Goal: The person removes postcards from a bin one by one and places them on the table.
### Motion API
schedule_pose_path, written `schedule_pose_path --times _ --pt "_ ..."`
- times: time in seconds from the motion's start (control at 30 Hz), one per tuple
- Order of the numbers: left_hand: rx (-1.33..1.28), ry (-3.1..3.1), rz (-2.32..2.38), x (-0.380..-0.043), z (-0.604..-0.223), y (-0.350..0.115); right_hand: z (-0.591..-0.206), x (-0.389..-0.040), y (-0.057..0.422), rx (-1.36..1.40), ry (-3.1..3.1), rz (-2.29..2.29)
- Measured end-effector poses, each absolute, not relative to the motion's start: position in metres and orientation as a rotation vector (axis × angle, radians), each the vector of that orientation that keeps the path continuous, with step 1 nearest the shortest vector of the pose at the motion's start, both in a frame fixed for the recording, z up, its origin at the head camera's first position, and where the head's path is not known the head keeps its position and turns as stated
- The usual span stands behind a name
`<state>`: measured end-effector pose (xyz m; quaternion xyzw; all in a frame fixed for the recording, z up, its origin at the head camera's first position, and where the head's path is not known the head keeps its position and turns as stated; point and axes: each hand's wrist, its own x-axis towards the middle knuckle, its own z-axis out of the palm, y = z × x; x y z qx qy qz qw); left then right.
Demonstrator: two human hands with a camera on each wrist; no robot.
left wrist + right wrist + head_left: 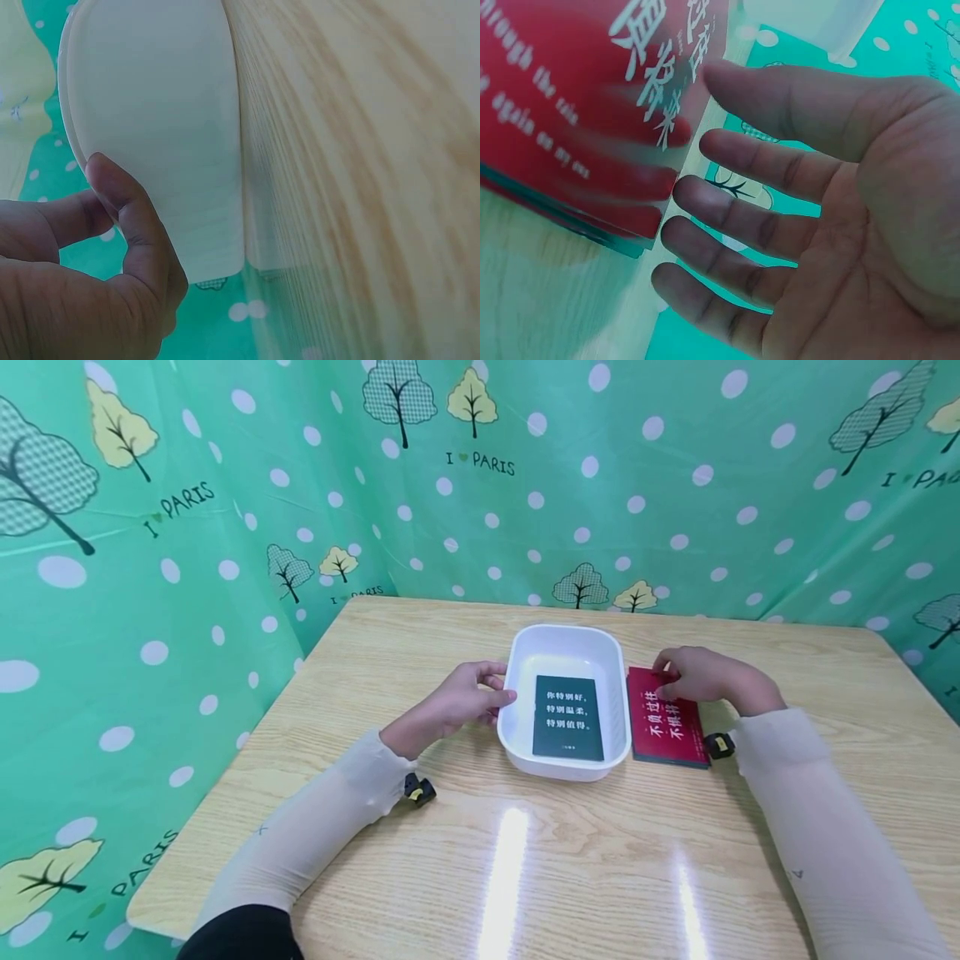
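Note:
A white plastic basin [566, 768] stands on the table with a dark green booklet [567, 718] lying flat inside. My left hand [467, 700] pinches the basin's left rim. In the left wrist view, the thumb [124, 195] lies against the basin's side [161, 135] near the rim. To the right of the basin lies a small stack topped by a red booklet [660, 727] with white lettering; a dark green edge shows beneath it. My right hand [708, 677] is at the stack's far right. Its fingers [739, 206] are nearly straight beside the red cover [577, 97], not curled round it.
The light wood table [405, 868] carries bright light reflections at its front. A green patterned curtain [540, 510] hangs along the back and left. A small black wrist device [420, 789] sits at the left cuff, another [720, 745] at the right.

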<state>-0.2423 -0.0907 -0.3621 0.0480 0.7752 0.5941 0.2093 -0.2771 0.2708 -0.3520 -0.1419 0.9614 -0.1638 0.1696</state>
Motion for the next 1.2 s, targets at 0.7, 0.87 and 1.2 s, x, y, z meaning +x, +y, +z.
schedule_pose_path --times 0.7,0.87,1.2 --pt "0.123 2.158 1.583 -0.238 -0.351 -0.089 -0.335 -0.264 0.229 -0.638 3.084 -0.573" --pt "0.133 2.138 1.605 -0.241 -0.356 -0.090 -0.337 -0.261 0.216 -0.727 3.108 -0.559" --pt "0.130 2.160 1.644 -0.242 -0.362 -0.091 -0.342 -0.255 0.188 -0.788 3.082 -0.499"
